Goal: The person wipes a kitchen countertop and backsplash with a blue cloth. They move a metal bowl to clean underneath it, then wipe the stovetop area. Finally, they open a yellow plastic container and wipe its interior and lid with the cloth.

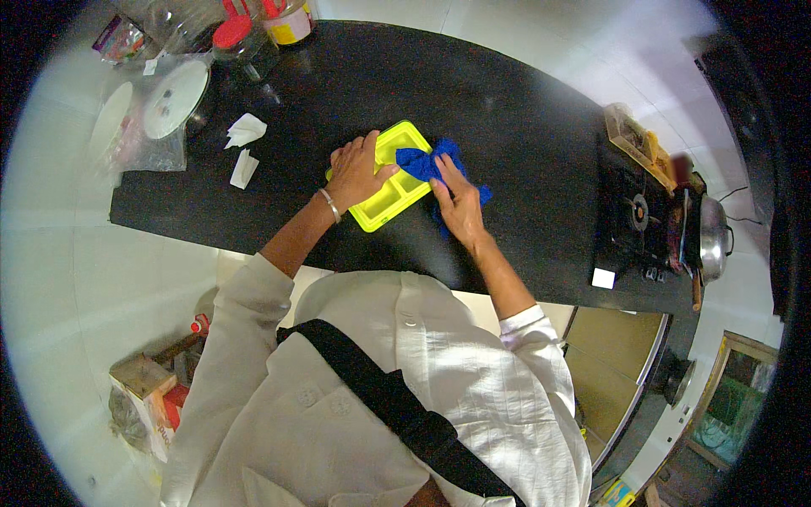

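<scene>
Countertop (524,169) black, under yellow tray (384,199); stove (639,214) at right; walls (541,51) pale

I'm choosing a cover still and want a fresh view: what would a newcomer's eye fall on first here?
Most likely the bright yellow-green divided tray, near the middle of the black counter, with the left hand at its left side. Next comes the vivid blue cloth, bunched in the right hand over the tray's right edge. The red-lidded jar at the counter's far left also stands out.
</scene>
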Demonstrator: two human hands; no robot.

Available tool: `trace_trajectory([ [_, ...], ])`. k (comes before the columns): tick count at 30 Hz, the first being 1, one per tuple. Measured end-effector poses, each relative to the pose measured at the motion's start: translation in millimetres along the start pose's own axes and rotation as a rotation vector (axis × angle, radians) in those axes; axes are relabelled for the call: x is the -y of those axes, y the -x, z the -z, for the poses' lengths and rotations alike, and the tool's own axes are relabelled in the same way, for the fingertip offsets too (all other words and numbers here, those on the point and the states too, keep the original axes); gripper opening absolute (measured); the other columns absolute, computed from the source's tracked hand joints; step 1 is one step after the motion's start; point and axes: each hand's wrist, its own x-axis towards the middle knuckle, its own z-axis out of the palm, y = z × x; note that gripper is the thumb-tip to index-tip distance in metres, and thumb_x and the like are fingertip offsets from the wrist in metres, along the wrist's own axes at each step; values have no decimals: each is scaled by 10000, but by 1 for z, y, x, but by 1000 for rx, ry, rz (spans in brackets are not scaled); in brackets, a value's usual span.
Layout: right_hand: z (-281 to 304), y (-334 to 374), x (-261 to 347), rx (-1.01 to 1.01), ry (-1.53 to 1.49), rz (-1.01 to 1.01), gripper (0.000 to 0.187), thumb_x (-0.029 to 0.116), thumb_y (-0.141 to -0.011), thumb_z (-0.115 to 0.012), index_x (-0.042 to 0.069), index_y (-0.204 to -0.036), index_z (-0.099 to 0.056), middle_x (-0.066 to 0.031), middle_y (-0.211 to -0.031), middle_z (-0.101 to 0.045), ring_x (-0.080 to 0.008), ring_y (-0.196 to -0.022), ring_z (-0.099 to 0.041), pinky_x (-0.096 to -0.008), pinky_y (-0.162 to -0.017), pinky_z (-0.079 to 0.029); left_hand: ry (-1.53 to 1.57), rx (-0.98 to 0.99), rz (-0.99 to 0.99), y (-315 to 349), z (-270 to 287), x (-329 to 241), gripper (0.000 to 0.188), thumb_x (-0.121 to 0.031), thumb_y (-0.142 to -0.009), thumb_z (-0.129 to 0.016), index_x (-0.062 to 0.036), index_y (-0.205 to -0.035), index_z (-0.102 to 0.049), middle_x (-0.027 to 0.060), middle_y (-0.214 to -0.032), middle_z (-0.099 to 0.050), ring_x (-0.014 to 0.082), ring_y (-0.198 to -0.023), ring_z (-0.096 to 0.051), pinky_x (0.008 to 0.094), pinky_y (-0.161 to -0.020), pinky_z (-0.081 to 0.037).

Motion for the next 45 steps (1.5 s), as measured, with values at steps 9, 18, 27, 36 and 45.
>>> trace_trajectory([
  [9,-19,-101,-21,237,-101,56,388,222,-896,-535,23,-1228,-522,-194,-1253,-509,-333,-1171,-489,-355,-980,-400,10,39,-15,-11,-1,0,771,-487,-781,-610,-25,-1342,-354,196,-1161,-528,349,-1092,-504,508,-931,-347],
  [18,19,-11,-11,219,-31,-29,424,192,-919,-516,1,-1293,-453,-190,-1338,-439,-270,-1219,-459,-315,-1006,-363,55,153,-6,-8,-2,-5,801,-466,-773,-614,-44,-1385,-313,209,-1296,-465,335,-1234,-403,511,-1039,-215],
  [27,-19,-88,-24,265,-274,-79,308,202,-914,-530,22,-1162,-566,-162,-1060,-636,-223,-959,-601,-307,-860,-451,57,226,-50,-9,11,-8,847,-433,-750,-662,13,-1371,-297,202,-1337,-416,361,-1230,-382,509,-1040,-210],
  [36,-28,-36,-34,-140,-377,-266,303,182,-915,-528,-19,-1140,-553,-109,-986,-646,-143,-903,-579,-282,-813,-458,846,-227,478,116,-24,3,776,-241,-861,-626,68,-1392,-152,226,-1353,-353,322,-1231,-383,411,-1031,-321],
  [45,-2,16,-1,-54,-6,-69,334,120,-907,-515,-23,-1208,-534,-200,-1230,-544,-291,-1155,-515,-333,-996,-366,949,-415,290,37,-37,16,387,-246,-964,-427,2,-1258,-391,185,-1108,-550,244,-997,-547,345,-871,-428],
])
